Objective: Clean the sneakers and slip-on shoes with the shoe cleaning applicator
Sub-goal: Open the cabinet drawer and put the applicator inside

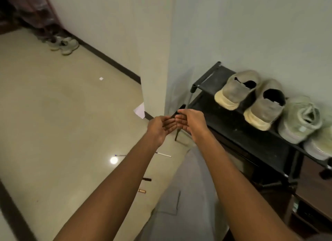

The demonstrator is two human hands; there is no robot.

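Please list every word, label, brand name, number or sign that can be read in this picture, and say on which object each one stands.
No text can be read anywhere in this picture.
Slip-on shoes on the black rack: no visible print.
Sneakers on the same rack: a pale patch on the side, too blurred to read.
White paper on the floor by the wall corner: looks blank.
White pen-like stick on the floor: no legible marking.

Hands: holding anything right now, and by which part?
A thin dark stick-like thing sits between the left hand and right hand, apparently pinched near its upper end by right fingertips. What it is cannot be told.
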